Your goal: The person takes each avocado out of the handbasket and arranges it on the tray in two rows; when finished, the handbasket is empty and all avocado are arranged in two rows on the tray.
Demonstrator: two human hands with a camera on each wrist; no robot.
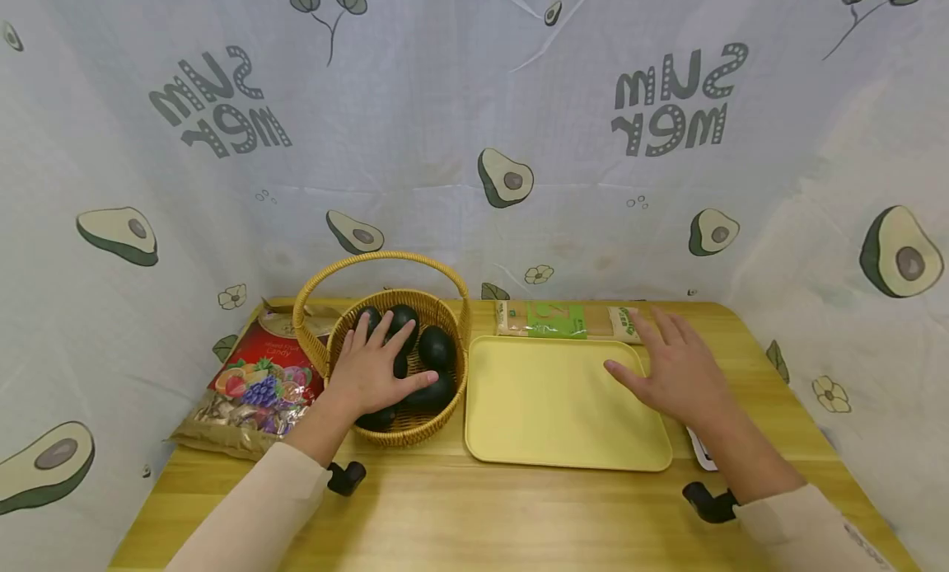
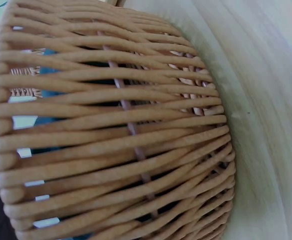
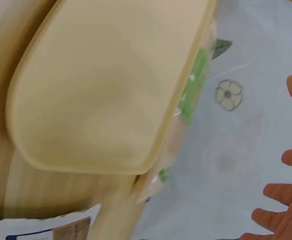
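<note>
My left hand [image 1: 371, 372] is spread over a yellow wicker basket [image 1: 404, 440] with a tall arched handle. Several dark, smooth, oval fruits that look like avocados [image 1: 437, 347] lie inside, partly hidden beneath the fingers. In the left wrist view, the woven side of the basket [image 2: 110, 120] fills most of the picture, and the hand itself is out of sight. My right hand [image 1: 678, 374], fingers apart and holding nothing, hovers over the right edge of a pale yellow tray [image 1: 563, 403]. Its fingers [image 3: 278, 192] show at the edge of the right wrist view.
Left of the basket lies a red bag of mixed fruit candy [image 1: 259, 374]. Behind the tray is a long packet with a green label [image 1: 556, 321]. A white-edged package [image 1: 700, 451] sits partly under my right forearm. A printed cloth [image 1: 445, 143] encloses the wooden table [image 1: 445, 514].
</note>
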